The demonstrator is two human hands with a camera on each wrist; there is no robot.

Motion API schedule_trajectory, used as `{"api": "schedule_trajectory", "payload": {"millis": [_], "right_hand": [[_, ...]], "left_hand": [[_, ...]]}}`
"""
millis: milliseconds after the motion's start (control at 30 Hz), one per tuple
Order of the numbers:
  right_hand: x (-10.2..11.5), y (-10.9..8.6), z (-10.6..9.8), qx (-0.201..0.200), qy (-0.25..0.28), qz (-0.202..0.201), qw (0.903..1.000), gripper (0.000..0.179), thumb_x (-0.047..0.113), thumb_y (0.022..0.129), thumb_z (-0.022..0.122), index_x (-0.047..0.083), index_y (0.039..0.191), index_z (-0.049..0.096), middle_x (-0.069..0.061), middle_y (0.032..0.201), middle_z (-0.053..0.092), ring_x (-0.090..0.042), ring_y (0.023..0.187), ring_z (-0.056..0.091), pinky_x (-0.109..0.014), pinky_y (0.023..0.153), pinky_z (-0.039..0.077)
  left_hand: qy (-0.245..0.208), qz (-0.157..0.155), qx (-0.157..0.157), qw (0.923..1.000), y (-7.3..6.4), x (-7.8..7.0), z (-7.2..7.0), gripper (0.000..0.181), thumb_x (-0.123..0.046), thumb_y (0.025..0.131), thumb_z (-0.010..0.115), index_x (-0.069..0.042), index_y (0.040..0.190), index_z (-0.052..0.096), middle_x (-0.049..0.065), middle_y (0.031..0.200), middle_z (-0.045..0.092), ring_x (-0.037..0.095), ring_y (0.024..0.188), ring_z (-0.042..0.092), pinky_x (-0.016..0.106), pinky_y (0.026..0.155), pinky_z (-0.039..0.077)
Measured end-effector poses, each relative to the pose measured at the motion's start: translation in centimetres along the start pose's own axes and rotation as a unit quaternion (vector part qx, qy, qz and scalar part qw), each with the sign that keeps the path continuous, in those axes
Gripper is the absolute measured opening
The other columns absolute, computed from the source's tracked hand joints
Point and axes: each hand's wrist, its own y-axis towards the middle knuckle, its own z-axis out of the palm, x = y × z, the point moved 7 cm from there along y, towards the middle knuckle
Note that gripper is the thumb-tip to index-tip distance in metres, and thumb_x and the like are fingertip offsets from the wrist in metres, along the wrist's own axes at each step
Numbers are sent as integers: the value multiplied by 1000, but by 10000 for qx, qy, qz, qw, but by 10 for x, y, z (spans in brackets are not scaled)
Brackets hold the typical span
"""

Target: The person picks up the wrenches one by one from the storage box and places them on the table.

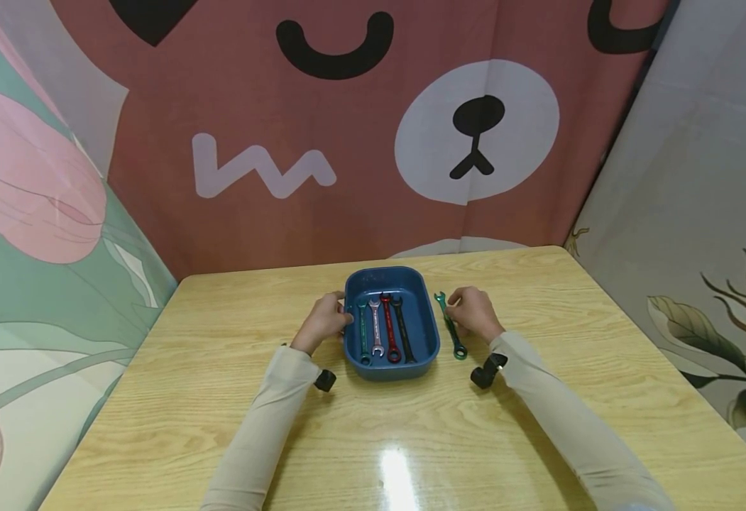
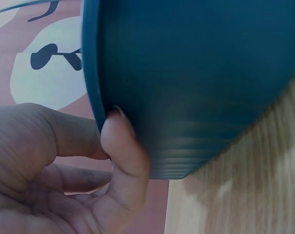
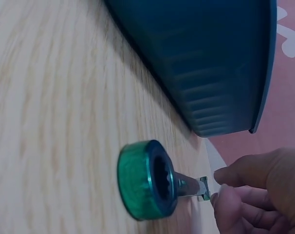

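Note:
A blue plastic bin [image 1: 422, 284] stands on the table, with several combination wrenches lying side by side in it: a green wrench [image 1: 363, 330], a pinkish-silver wrench [image 1: 375, 326], a red wrench [image 1: 388, 330] and a black wrench [image 1: 402, 330]. My left hand [image 1: 324, 319] pinches the bin's left rim; the thumb [image 2: 124, 146] presses on the outer wall. Right of the bin lies another green wrench [image 1: 451, 330], its ring end [image 3: 147, 180] near the right wrist camera. Beside its shaft is my right hand [image 1: 473, 312], fingertips slightly apart with nothing seen between them. Whether they touch it cannot be told.
The wooden table [image 1: 219, 397] extends around the bin on all sides. Behind it hangs a reddish curtain [image 1: 347, 227] with a bear print, and patterned cloths hang at the left and right. A black wrist camera [image 1: 324, 381] sits on each sleeve.

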Motion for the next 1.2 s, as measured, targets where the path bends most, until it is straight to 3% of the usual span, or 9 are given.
{"api": "schedule_trajectory", "payload": {"millis": [533, 967, 1200], "right_hand": [[10, -3, -6, -404, 886, -237, 9950, 30, 3, 93, 66, -6, 121, 64, -17, 87, 67, -26, 60, 70, -31, 51, 59], [16, -4, -10, -566, 1122, -400, 9913, 28, 0, 92, 67, -9, 119, 64, -20, 91, 67, -34, 68, 71, -36, 57, 62], [23, -5, -13, -664, 1210, -469, 9893, 28, 0, 93, 67, -8, 119, 64, -23, 96, 66, -38, 81, 71, -41, 63, 63]], "left_hand": [[-16, 28, -33, 10000, 0, 0, 0, 60, 8, 91, 58, 9, 148, 38, 3, 66, 46, 12, 43, 51, 43, 52, 60], [-15, 27, -1, 10000, -1, -1, 0, 60, 7, 92, 57, 9, 149, 37, 3, 64, 46, 13, 43, 50, 38, 48, 58], [-19, 24, -1, 10000, -1, -1, 0, 61, 7, 92, 58, 9, 149, 36, 3, 65, 47, 13, 44, 51, 39, 50, 59]]}}
